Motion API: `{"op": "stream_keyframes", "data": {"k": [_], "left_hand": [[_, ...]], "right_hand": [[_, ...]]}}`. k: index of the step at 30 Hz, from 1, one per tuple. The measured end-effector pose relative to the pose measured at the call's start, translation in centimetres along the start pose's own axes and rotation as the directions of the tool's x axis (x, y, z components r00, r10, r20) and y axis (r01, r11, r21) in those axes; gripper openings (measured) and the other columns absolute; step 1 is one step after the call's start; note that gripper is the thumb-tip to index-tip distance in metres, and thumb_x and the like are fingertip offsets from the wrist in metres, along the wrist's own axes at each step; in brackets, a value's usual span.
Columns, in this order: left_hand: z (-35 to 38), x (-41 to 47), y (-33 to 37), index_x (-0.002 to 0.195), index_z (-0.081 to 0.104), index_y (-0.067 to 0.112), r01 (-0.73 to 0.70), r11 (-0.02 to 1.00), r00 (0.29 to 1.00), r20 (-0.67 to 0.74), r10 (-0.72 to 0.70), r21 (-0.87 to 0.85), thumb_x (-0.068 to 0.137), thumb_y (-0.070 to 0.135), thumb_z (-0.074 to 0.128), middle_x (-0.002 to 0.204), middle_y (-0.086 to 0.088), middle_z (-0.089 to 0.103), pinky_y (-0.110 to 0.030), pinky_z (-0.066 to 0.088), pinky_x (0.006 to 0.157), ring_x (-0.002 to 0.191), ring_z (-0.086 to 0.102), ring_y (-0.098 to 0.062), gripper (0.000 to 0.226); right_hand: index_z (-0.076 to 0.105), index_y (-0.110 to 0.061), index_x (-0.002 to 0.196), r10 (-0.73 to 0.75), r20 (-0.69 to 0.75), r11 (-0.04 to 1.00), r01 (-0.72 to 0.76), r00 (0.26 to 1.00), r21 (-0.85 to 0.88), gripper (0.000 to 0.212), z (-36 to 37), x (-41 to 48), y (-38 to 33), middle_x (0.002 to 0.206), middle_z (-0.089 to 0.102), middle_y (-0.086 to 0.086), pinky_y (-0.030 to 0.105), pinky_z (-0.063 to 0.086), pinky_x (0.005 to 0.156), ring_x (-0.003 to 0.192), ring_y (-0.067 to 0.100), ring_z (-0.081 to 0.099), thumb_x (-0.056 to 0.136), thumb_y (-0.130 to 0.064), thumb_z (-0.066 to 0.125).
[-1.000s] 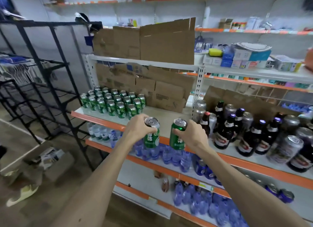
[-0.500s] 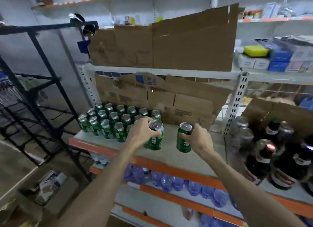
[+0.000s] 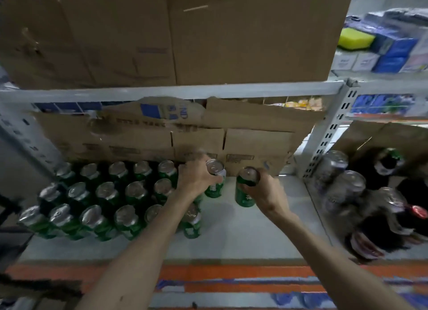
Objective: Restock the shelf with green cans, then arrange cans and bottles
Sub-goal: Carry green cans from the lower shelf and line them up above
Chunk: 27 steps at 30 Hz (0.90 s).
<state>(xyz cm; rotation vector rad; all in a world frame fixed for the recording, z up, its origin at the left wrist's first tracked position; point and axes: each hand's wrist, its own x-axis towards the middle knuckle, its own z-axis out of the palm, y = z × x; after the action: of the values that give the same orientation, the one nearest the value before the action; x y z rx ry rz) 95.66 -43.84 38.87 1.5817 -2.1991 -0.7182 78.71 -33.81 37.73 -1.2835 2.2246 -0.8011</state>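
Green can (image 3: 215, 187) clasped in L hand (image 3: 196, 177) grip, 2nd can (image 3: 245, 195) in R hand (image 3: 266, 191) grip, beside stocked cans (image 3: 104, 194).

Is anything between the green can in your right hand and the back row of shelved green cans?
Yes: the left hand holds another green metal can between the back row and the green can gripped by the right hand. Nothing else visible intervenes.

Block of cans (image 3: 104, 201) at left on the shelf (image 3: 254, 235), my left hand (image 3: 196, 180) round one can (image 3: 216, 184) just right of it, my right hand (image 3: 268, 191) round another can (image 3: 244, 194) beside, cardboard (image 3: 254, 143) behind, bottles (image 3: 382, 217) far right.
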Motion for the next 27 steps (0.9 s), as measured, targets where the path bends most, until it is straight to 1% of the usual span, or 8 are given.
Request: {"op": "stream_keyframes", "data": {"k": [2,5,7,9,13,18,24,27], "left_hand": [[1.3,2.2,-0.8,0.1,0.062,0.032,-0.007,1.0,1.0,0.012,0.007,0.024,0.055,0.06,0.079,0.094,0.009,0.068,-0.044,0.051,0.083,0.088,0.062,-0.016,0.055],[3.4,4.5,-2.1,0.101,0.061,0.036,-0.002,0.998,0.999,0.033,0.001,0.056,0.046,0.069,0.07,0.095,0.011,0.066,-0.045,0.045,0.088,0.094,0.06,-0.017,0.064],[4.2,5.3,-2.4,0.107,0.06,0.035,-0.009,0.994,0.999,0.042,0.005,0.109,0.054,0.065,0.075,0.102,0.007,0.063,-0.041,0.032,0.087,0.106,0.053,-0.021,0.063],[5.0,6.1,-2.5,0.113,0.059,0.03,-0.023,0.986,0.999,0.037,0.017,0.165,0.06,0.062,0.079,0.107,0.004,0.061,-0.04,0.024,0.084,0.112,0.048,-0.022,0.065],[6.1,7.1,-2.7,0.114,0.058,0.025,-0.002,0.974,1.0,0.01,0.0,0.226,0.062,0.063,0.079,0.114,-0.001,0.059,-0.042,0.027,0.09,0.117,0.047,-0.024,0.068],[6.5,7.5,-2.1,0.115,0.056,0.019,0.031,0.965,0.999,-0.017,-0.027,0.261,0.062,0.061,0.079,0.118,-0.009,0.056,-0.045,0.029,0.096,0.12,0.043,-0.028,0.071],[7.0,6.5,-2.4,0.118,0.055,0.022,0.031,0.98,0.998,-0.063,-0.019,0.194,0.064,0.056,0.082,0.123,-0.005,0.053,-0.043,0.028,0.098,0.121,0.044,-0.026,0.069],[7.0,5.9,-2.3,0.12,0.053,0.022,0.01,0.973,0.998,-0.057,0.003,0.23,0.067,0.056,0.08,0.123,-0.004,0.057,-0.043,0.026,0.098,0.123,0.043,-0.026,0.068]], "right_hand": [[0.058,-0.031,0.116,0.023,-0.025,1.0,-0.022,0.999,0.021,0.042,0.7,1.2,0.2,0.106,0.07,0.005,0.044,0.056,0.078,0.096,0.031,0.065,0.078,-0.045,0.071],[0.056,-0.027,0.119,0.063,-0.059,0.998,-0.065,0.996,-0.023,0.048,1.6,2.4,0.8,0.109,0.069,0.006,0.045,0.055,0.08,0.098,0.032,0.064,0.078,-0.048,0.071],[0.056,-0.023,0.118,0.073,-0.079,0.996,-0.076,0.994,-0.044,0.049,2.4,3.2,1.3,0.11,0.069,0.007,0.044,0.054,0.078,0.097,0.032,0.064,0.079,-0.049,0.071],[0.056,-0.024,0.116,0.065,-0.084,0.997,-0.069,0.994,-0.042,0.049,3.2,3.8,1.8,0.111,0.07,0.006,0.045,0.055,0.078,0.097,0.032,0.065,0.078,-0.05,0.072],[0.053,-0.025,0.116,0.053,-0.075,0.998,-0.055,0.996,-0.026,0.05,4.5,4.9,2.9,0.115,0.07,0.005,0.049,0.057,0.08,0.098,0.032,0.066,0.077,-0.048,0.074],[0.052,-0.025,0.122,0.014,-0.083,1.0,-0.015,0.996,-0.015,0.051,5.2,5.4,4.1,0.12,0.068,0.001,0.044,0.057,0.081,0.101,0.028,0.066,0.081,-0.045,0.073],[0.052,-0.027,0.121,-0.001,-0.108,1.0,0.0,0.994,-0.005,0.048,5.5,5.0,5.1,0.117,0.069,-0.001,0.04,0.055,0.079,0.1,0.026,0.066,0.081,-0.042,0.074],[0.051,-0.027,0.121,-0.009,-0.103,1.0,0.008,0.995,-0.013,0.049,5.4,4.7,5.6,0.116,0.069,-0.001,0.041,0.055,0.078,0.1,0.027,0.065,0.081,-0.043,0.074]]}}
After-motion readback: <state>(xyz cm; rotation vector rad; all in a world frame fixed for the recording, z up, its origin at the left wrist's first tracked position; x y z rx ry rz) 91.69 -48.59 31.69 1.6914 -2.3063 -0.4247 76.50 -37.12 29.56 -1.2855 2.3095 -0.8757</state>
